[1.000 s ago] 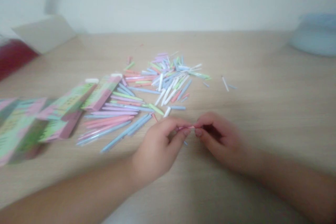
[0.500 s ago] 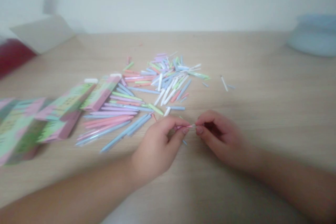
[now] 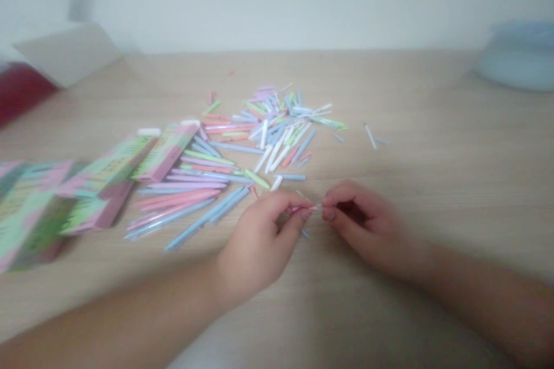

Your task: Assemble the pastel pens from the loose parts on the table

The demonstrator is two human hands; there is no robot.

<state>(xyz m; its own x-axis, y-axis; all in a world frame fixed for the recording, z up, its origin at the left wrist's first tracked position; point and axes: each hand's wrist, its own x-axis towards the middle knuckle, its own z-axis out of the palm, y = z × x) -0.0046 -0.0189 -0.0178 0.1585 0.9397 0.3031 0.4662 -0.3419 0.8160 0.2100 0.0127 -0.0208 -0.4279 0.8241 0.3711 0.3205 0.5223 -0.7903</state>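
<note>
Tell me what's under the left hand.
The left hand is raised over the wooden tabletop. A thin reddish stick runs in beneath its fingers; that stick's far end and anything under the palm are hidden.

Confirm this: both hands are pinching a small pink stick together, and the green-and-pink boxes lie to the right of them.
Wrong on one point: in the head view, the left hand and right hand do pinch the small pink stick together, but the green-and-pink boxes lie to their left, not their right.

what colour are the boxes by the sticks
Boxes are mint green and pink, best in head view
</note>
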